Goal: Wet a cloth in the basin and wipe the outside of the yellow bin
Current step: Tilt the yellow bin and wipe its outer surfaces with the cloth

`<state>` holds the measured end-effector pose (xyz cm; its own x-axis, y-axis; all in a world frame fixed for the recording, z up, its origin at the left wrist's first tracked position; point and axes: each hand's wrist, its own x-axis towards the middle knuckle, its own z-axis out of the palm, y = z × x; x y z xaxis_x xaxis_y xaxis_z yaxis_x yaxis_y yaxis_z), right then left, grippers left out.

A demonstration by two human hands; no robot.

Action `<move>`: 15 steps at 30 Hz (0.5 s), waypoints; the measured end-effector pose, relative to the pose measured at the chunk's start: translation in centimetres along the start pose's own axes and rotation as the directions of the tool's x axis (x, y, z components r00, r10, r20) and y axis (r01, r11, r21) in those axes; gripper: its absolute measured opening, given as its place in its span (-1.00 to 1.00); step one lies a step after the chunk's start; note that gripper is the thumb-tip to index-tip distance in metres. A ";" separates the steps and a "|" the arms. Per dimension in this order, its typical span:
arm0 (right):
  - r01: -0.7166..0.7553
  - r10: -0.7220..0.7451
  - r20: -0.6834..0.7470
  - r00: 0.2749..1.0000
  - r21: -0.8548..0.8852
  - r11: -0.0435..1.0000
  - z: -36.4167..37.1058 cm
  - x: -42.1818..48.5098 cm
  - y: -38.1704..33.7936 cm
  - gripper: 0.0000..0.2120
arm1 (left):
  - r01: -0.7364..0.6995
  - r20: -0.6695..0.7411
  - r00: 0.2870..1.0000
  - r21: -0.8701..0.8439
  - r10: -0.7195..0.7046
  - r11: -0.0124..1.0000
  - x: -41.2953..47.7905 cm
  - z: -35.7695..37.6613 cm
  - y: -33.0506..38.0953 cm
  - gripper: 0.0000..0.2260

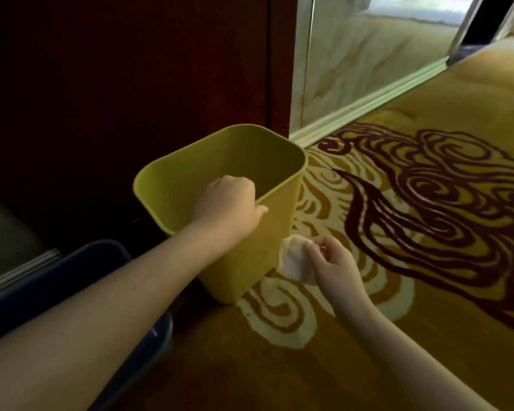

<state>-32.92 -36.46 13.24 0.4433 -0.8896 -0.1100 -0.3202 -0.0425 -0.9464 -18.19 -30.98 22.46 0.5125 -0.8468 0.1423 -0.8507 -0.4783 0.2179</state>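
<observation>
Two bare hands work at centre frame: the left hand (228,203) closes over the near rim of the yellow bin (250,241), a smooth, rounded-rectangular plastic tub standing on swirl-patterned carpet (428,203), while the right hand (336,262) pinches a crumpled white cloth (294,259) against the bin's right outer wall. The dark blue, glossy basin (72,271) sits at lower left, partly hidden by the forearm.
</observation>
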 end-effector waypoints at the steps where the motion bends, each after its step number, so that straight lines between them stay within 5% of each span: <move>1: -0.002 0.002 -0.020 1.000 0.008 1.000 0.1 0.1 0.3 -0.86 | 0.035 0.052 0.998 0.016 -0.036 0.999 0.6 0.5 0.0 -0.75; 5: 0.016 -0.010 -0.085 0.996 0.065 0.998 0.5 0.7 1.0 -0.92 | 0.040 0.106 0.993 0.007 -0.041 0.999 1.7 1.7 -0.4 -0.83; 9: 0.096 -0.075 -0.181 0.981 0.111 0.989 1.4 1.7 -0.1 -0.96 | 0.036 -0.039 0.999 0.021 -0.035 0.999 2.9 0.8 -1.1 -0.84; 15: 0.394 -0.390 -0.129 0.912 0.005 0.919 6.4 4.2 -5.5 -0.77 | 0.055 -0.208 0.976 -0.040 -0.062 0.998 5.4 -1.3 -2.5 -0.79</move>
<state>-23.93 -37.00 16.05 0.4208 -0.8531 0.3085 -0.1156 -0.3877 -0.9145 -13.15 -34.03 23.90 0.5772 -0.7488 0.3259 -0.8160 -0.5143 0.2638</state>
